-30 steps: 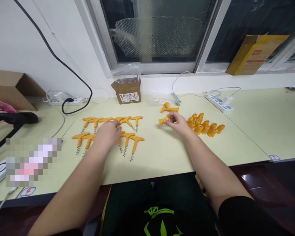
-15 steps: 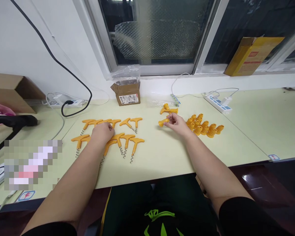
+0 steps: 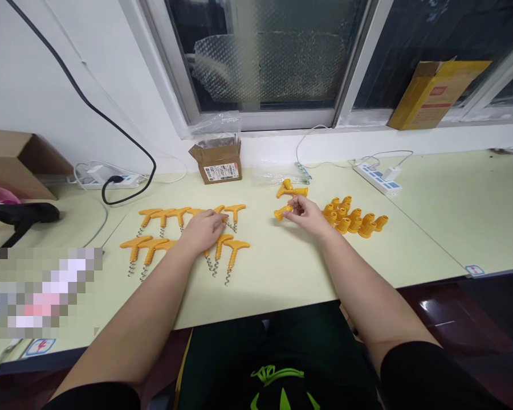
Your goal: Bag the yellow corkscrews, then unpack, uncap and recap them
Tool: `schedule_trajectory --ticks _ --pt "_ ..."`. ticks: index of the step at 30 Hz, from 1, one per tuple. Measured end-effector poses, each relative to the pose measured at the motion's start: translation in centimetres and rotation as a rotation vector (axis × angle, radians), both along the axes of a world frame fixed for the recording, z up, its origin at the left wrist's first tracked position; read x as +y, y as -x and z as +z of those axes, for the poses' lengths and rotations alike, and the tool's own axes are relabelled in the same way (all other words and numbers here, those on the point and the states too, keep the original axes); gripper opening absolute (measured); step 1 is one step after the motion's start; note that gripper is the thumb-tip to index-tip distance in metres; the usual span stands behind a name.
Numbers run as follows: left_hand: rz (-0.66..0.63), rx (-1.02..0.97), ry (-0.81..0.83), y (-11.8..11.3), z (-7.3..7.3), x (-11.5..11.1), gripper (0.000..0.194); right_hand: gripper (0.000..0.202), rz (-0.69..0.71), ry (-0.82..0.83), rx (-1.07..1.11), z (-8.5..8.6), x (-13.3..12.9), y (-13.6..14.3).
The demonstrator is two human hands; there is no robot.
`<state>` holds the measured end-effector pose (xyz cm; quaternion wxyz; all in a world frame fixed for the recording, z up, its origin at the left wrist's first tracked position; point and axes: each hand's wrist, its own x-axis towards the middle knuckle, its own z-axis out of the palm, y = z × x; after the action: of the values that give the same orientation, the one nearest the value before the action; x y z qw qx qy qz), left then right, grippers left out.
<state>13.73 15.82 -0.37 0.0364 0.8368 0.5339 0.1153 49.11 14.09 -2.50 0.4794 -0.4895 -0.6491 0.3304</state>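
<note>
My left hand (image 3: pixel 204 230) is over two rows of yellow T-handled corkscrews, covering some of them. Its fingers reach out, partly bent, to a back-row corkscrew (image 3: pixel 219 209) whose shaft they hide in part; whether they touch it I cannot tell. To its right lies another corkscrew (image 3: pixel 235 209), and a front-row corkscrew (image 3: pixel 236 246) has its spiral pointing toward me. My right hand (image 3: pixel 306 215) pinches a yellow plastic sleeve (image 3: pixel 282 213), tilted sideways just off the table or on it. Beside that hand stand several yellow sleeves (image 3: pixel 354 219). Behind it lies a corkscrew with a sleeve on it (image 3: pixel 297 192).
Along the wall are a small cardboard box (image 3: pixel 220 162), clear plastic wrap (image 3: pixel 269 172) and two power strips, one at the right (image 3: pixel 376 176). A black cable (image 3: pixel 111 122) hangs at the left. The table's front edge (image 3: pixel 260 314) runs close to my body.
My left hand has moved right across the corkscrews, and its closed fingers have stretched out. The right hand keeps its pinch on the sleeve. The view has shifted slightly.
</note>
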Motion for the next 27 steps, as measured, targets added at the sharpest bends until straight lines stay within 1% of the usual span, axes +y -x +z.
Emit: schedule_trajectory --ticks 2,4,7,12,17,21,24,27 --pt "-0.006 0.024 0.033 -0.3 -0.1 0.1 0.047 0.035 -0.005 0.004 -0.004 0.1 -0.1 0.0" --pt "0.005 0.008 0.061 -0.1 0.0 0.1 0.045 0.035 -0.005 0.006 -0.009 0.2 -0.2 0.0" --pt "0.071 -0.013 0.076 0.6 0.2 0.2 0.039 0.035 -0.004 0.006 -0.026 0.4 -0.2 0.0" --pt "0.231 -0.011 0.057 1.2 0.3 0.2 0.036 0.034 -0.009 0.005 -0.040 0.6 -0.3 0.0" --pt "0.253 -0.040 0.088 1.3 0.3 0.1 0.038 0.034 -0.010 0.007 -0.038 0.6 -0.4 0.0" --pt "0.335 -0.056 0.109 2.0 1.3 -0.5 0.037 0.034 -0.009 0.012 -0.040 0.7 -0.4 0.0" --pt "0.412 0.000 0.139 2.8 2.4 -1.4 0.037 0.035 -0.014 0.013 -0.045 0.8 -0.5 -0.1" --pt "0.406 0.051 0.195 3.3 3.0 -2.6 0.043 0.035 -0.014 0.014 -0.050 0.8 -0.5 -0.1"
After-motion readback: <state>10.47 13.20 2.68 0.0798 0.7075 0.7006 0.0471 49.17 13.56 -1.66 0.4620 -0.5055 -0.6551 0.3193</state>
